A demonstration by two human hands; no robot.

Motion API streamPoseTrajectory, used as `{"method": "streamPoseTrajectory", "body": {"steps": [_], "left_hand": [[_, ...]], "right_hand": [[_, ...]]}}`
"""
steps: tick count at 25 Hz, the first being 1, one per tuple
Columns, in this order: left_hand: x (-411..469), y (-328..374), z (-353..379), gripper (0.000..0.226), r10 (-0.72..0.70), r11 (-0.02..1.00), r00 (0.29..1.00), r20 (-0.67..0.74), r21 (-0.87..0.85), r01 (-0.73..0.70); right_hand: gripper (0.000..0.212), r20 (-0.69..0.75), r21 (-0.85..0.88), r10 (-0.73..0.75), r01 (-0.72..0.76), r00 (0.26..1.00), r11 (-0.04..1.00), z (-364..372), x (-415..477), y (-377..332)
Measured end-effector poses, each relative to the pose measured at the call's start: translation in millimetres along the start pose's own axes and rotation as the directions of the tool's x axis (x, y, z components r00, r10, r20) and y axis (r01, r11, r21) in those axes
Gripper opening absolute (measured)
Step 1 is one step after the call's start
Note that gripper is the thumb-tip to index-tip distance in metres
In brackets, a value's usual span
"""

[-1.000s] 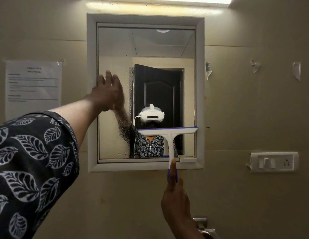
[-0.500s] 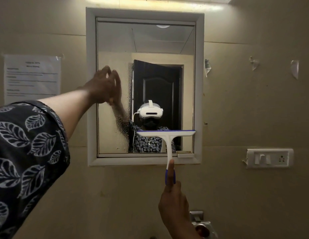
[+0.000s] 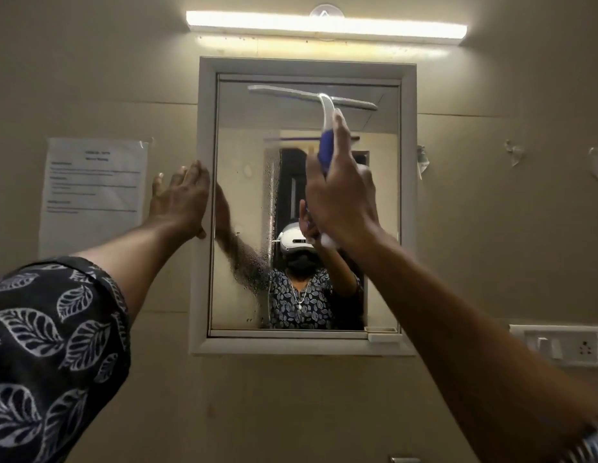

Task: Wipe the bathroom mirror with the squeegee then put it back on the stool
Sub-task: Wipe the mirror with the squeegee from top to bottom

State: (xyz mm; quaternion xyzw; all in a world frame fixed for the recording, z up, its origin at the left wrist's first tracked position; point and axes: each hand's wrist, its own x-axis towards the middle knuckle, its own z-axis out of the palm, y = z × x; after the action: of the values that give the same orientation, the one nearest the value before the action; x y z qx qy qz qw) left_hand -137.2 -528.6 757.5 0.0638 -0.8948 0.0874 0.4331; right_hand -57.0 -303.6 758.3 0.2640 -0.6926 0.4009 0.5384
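Observation:
The mirror (image 3: 381, 182) hangs on the wall in a pale grey frame (image 3: 204, 128), with water droplets down its left part. My right hand (image 3: 341, 195) grips the blue and white handle of the squeegee (image 3: 311, 96). Its white blade lies slightly tilted across the top of the glass, just under the upper frame edge. My left hand (image 3: 180, 198) rests flat with fingers spread on the left side of the frame, holding nothing. No stool appears in this view.
A lit tube light (image 3: 324, 26) runs above the mirror. A paper notice (image 3: 93, 188) is taped to the wall at left. A switch and socket plate (image 3: 561, 345) sits at lower right, behind my right forearm. Tape scraps (image 3: 513, 150) dot the right wall.
My right hand has lifted the squeegee from the bottom of the mirror to its top. My left hand moved from the glass onto the left frame. The view tilted upward.

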Motion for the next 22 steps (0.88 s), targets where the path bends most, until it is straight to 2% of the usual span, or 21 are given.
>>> {"method": "streamPoseTrajectory", "body": {"steps": [2, 4, 9, 13, 18, 22], "left_hand": [[0, 1, 0, 0.118, -0.015, 0.998, 1.0, 0.005, 0.066, 0.015], [0, 8, -2, 0.116, -0.036, 0.992, 0.999, 0.01, 0.122, 0.035], [-2, 21, -4, 0.104, -0.068, 0.99, 0.998, -0.007, 0.12, 0.068], [-3, 18, -3, 0.105, -0.056, 0.991, 0.998, -0.017, 0.121, 0.057], [-2, 10, -2, 0.116, -0.048, 0.992, 0.999, 0.02, 0.12, 0.045], [-3, 13, -2, 0.116, -0.063, 0.991, 0.998, 0.023, 0.122, 0.06]], "right_hand": [[0.059, 0.018, 0.016, 0.033, -0.034, 0.999, 0.999, 16, 33, -10], [0.063, 0.036, -0.044, 0.054, -0.053, 0.998, 0.998, 33, 51, -14], [0.067, 0.068, -0.167, 0.068, -0.056, 0.995, 0.984, 61, 65, -10], [0.076, 0.173, -0.262, 0.11, -0.062, 0.979, 0.963, 65, 72, -9], [0.073, 0.133, -0.334, 0.126, -0.076, 0.983, 0.94, 63, 47, 4], [0.083, 0.149, -0.335, 0.107, -0.052, 0.983, 0.941, 71, -3, 25]]}}
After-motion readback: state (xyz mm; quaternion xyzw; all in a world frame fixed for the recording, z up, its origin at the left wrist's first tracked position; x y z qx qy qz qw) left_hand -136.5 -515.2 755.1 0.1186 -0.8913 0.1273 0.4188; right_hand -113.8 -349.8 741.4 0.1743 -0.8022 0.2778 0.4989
